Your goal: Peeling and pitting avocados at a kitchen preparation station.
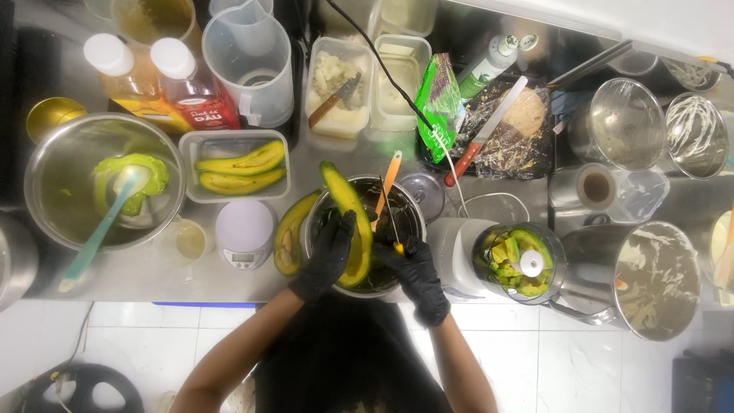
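Note:
My left hand (327,256), in a black glove, grips a long halved avocado (348,218) over a dark metal bowl (411,208) at the counter's front. My right hand (417,274), also gloved in black, holds a small knife (390,218) with a yellow handle, its blade pointing up into the bowl beside the avocado. Another avocado half (289,235) leans against the bowl's left side. An orange-handled tool (388,183) rests on the bowl's far rim.
A food chopper (518,264) with avocado chunks stands to the right. A clear tray (238,164) holds two avocado halves; a steel bowl (103,180) has green mash and a spatula. A scale (245,233), oil bottles (191,84), jug, tubs and metal pots crowd the counter.

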